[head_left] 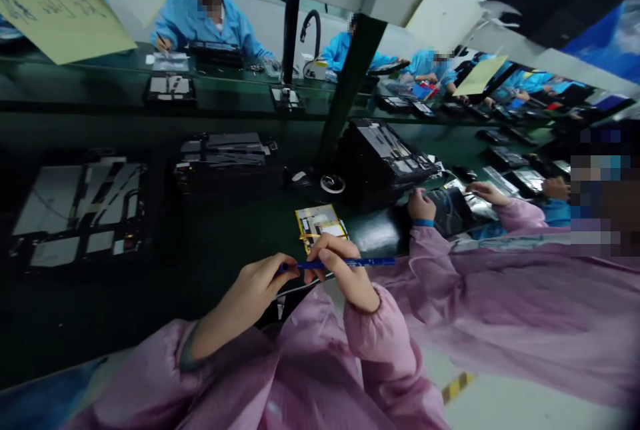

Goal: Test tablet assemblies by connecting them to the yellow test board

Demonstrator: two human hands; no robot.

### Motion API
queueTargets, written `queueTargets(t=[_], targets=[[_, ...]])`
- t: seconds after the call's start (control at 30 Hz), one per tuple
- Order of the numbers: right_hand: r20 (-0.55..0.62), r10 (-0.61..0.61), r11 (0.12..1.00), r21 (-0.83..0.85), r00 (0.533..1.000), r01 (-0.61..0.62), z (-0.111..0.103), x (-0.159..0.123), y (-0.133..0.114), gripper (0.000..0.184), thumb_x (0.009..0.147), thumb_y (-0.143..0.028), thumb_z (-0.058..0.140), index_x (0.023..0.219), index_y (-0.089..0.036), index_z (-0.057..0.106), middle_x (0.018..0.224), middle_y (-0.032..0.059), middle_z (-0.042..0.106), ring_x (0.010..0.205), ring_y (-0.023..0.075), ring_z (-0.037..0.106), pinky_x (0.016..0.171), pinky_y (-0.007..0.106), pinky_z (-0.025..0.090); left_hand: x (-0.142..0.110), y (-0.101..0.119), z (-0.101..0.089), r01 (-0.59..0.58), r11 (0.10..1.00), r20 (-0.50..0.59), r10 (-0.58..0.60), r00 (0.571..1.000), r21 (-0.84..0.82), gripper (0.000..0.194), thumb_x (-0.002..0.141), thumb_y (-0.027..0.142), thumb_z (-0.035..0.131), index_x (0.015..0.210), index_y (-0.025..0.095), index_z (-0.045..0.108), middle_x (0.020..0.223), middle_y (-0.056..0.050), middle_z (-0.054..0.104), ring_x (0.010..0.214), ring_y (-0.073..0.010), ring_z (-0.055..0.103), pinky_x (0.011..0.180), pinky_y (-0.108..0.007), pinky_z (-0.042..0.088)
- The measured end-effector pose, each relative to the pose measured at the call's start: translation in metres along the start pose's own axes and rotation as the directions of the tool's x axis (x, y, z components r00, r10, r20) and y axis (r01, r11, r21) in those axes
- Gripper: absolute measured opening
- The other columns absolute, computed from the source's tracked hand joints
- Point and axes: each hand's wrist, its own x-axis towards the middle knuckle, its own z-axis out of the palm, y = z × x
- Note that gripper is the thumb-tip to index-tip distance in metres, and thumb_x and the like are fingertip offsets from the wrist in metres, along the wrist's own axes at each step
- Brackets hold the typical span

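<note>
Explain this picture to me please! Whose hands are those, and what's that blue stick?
No robot here, just a person! This one picture comes from a camera on their head, looking forward and down, so the hands in front are theirs. The left hand pinches one end of what looks like a blue pen, and the right hand grips its middle. Beyond, on the dark table, lie a flat yellow-edged part and stacked devices. The pink-sleeved hand farther right is a co-worker's.

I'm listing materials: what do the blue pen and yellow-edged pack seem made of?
Blue pen: probably smooth plastic, given its even colour and pale marks.
Yellow-edged pack: perhaps foil or film, given its greyish face and yellow tape-like edging; core hidden.
</note>
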Motion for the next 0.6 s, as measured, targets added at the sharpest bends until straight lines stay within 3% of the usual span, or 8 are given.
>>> queueTargets(t=[0.2, 0.33, 0.43, 0.6], targets=[[0.029, -0.008, 1.000, -0.029, 1.000, 0.009, -0.030, -0.024, 0.017, 0.030, 0.093, -0.042, 0.048, 0.076, -0.020, 0.058, 0.057, -0.0020, 0.056, 0.049, 0.0115, 0.051, 0.051, 0.025, 0.041, 0.006, 0.014, 0.029, -0.118, 0.963, 0.106, 0.095, 0.990, 0.241, 0.027, 0.097, 0.030, 0.036, 0.090, 0.021, 0.060, 0.084, -0.002, 0.066, 0.077, -0.0152, 0.064, 0.070, -0.025, 0.049], [-0.012, -0.032, 0.997, -0.074, 0.999, 0.031, -0.039, -0.036, 0.030, 0.025, 0.091, -0.037, 0.044, 0.088, -0.021, 0.062, 0.077, 0.0016, 0.058, 0.071, 0.0155, 0.054, 0.067, 0.029, 0.046, 0.011, 0.024, 0.052, -0.118, 0.927, 0.199, 0.049, 0.979, 0.356, 0.032, 0.095, 0.041, 0.037, 0.090, 0.021, 0.063, 0.074, -0.004, 0.066, 0.065, -0.0191, 0.063, 0.061, -0.028, 0.046], [-0.031, -0.001, 0.999, 0.053, 1.000, 0.003, -0.041, -0.049, 0.038, 0.030, 0.089, -0.035, 0.037, 0.093, -0.020, 0.063, 0.086, 0.0036, 0.059, 0.079, 0.0172, 0.055, 0.075, 0.031, 0.047, 0.012, 0.033, 0.072, -0.023, 0.960, 0.233, -0.044, 0.972, 0.278, 0.035, 0.094, 0.043, 0.036, 0.095, 0.023, 0.064, 0.064, -0.002, 0.064, 0.058, -0.0197, 0.062, 0.056, -0.029, 0.045], [0.043, 0.109, 0.946, 0.304, 0.993, -0.117, -0.042, -0.064, 0.057, 0.031, 0.090, -0.037, 0.033, 0.094, -0.019, 0.059, 0.087, 0.0035, 0.061, 0.065, 0.0133, 0.057, 0.060, 0.025, 0.047, 0.023, 0.038, 0.099, 0.097, 0.993, 0.336, -0.112, 0.935, 0.060, 0.045, 0.093, 0.050, 0.033, 0.073, 0.021, 0.060, 0.053, -0.001, 0.055, 0.055, -0.0177, 0.058, 0.059, -0.029, 0.047]])
